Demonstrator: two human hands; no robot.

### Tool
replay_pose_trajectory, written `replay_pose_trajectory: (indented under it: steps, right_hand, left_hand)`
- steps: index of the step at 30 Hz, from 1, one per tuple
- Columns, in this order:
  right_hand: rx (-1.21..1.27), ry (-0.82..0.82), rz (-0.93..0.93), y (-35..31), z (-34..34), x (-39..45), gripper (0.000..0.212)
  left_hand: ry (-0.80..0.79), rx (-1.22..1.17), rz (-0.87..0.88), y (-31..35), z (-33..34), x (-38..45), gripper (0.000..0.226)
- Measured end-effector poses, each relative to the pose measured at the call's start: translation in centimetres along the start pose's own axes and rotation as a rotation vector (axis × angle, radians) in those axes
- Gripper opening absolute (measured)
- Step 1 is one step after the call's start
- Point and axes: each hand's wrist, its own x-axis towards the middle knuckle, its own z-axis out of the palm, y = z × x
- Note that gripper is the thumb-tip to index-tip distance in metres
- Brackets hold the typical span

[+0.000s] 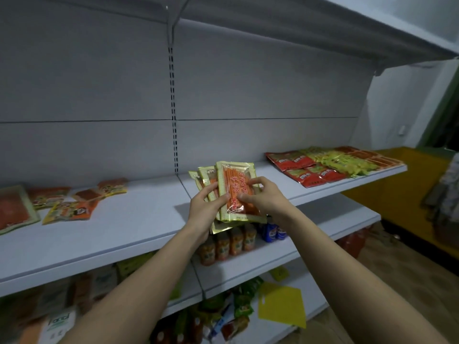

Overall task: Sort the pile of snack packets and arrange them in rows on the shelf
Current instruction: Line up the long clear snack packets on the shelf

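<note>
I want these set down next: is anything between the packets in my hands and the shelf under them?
Nothing visible. Both the left hand and right hand hold the gold-edged packets above a bare stretch of shelf; the red and yellow packets lie further right.

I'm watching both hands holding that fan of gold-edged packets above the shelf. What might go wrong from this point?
1. The gold-edged packets of orange sticks are fanned loosely between the left hand and right hand; the back ones may slip out.
2. They are held over the white shelf's front edge, so a dropped packet could land among the orange bottles below.
</note>
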Motion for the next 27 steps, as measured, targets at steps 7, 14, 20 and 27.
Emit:
replay_pose_trajectory:
  steps: [7,14,20,27]
  right_hand:
    - [0.051,-0.035,0.037,3.4,-3.2,4.5,0.052]
    - [0.148,-0.007,0.119,6.3,-6.0,12.5,0.041]
    - [0.116,0.019,0.231,8.8,-11.4,22.3,0.038]
    - [-0.703,0.228,-0.159,11.4,-11.8,33.2,0.045]
  left_hand:
    - [0.020,0.062,-0.030,-2.1,3.8,2.8,0.048]
    - [0.024,0.079,-0.053,-4.8,6.3,10.7,0.023]
    - [0.164,0.067,-0.059,-7.8,6.6,20.1,0.032]
    - [0.334,0.100,-0.075,-9.6,7.7,27.8,0.035]
